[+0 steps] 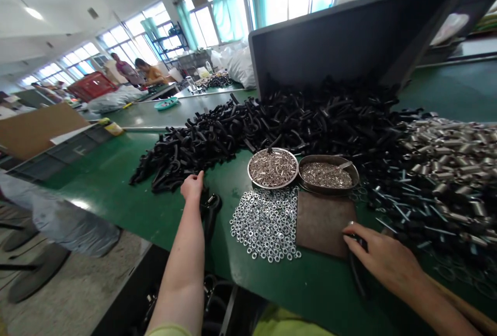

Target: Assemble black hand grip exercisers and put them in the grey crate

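My left hand is at the near edge of a heap of black curved plastic parts. Its fingers look curled in, and whatever they hold is hidden. Just right of that wrist is one black curved part with a small metal piece on it. My right hand pinches another black curved part by its upper end, with a small shiny metal piece at the fingertips. This part hangs down beside the right edge of a brown square pad. Loose metal nuts spread left of the pad.
A round dish of small metal pins and an oval tin of small metal pieces stand behind the pad. Metal sleeves and bolts pile up at right. A large grey bin lies tipped behind the heap. Two people work far back.
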`<action>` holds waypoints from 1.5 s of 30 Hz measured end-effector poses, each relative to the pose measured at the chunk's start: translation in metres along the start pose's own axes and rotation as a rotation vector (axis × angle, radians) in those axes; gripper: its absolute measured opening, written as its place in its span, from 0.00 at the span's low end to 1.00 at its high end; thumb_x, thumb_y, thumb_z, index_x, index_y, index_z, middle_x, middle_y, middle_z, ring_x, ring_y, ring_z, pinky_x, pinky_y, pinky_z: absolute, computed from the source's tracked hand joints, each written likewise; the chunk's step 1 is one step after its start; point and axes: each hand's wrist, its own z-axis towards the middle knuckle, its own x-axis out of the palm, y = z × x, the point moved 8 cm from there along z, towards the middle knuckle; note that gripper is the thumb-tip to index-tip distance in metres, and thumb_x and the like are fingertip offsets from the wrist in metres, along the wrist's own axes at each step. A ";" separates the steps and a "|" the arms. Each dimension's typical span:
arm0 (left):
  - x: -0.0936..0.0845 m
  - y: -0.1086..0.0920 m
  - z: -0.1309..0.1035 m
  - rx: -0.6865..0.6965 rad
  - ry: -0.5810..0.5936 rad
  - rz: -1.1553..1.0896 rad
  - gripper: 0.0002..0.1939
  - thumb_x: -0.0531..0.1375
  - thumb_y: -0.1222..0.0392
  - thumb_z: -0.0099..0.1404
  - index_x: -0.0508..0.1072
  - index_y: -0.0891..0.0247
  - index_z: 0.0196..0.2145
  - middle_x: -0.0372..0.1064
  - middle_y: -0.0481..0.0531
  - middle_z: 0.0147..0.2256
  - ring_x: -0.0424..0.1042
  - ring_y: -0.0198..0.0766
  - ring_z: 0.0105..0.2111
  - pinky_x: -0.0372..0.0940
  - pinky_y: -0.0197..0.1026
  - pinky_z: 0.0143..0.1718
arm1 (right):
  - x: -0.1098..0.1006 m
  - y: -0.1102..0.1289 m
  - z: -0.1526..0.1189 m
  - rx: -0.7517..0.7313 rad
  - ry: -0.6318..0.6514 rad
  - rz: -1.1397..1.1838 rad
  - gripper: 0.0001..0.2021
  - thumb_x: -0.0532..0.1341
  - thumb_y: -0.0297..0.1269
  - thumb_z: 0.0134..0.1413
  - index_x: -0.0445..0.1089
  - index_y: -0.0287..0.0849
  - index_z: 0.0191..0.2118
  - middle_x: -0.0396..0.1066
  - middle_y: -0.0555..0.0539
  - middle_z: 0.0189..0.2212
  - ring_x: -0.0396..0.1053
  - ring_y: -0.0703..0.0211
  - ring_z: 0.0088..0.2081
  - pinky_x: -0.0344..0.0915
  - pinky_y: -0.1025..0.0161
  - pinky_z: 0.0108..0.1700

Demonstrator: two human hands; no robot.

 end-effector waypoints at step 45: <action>0.112 -0.059 -0.317 0.366 1.087 -0.527 0.46 0.69 0.64 0.46 0.53 0.52 0.59 0.64 0.53 0.51 0.67 0.46 0.48 0.61 0.47 0.51 | -0.009 0.071 -0.016 0.007 0.332 0.997 0.16 0.54 0.48 0.57 0.67 0.39 0.36 0.71 0.46 0.34 0.68 0.58 0.37 0.64 0.63 0.37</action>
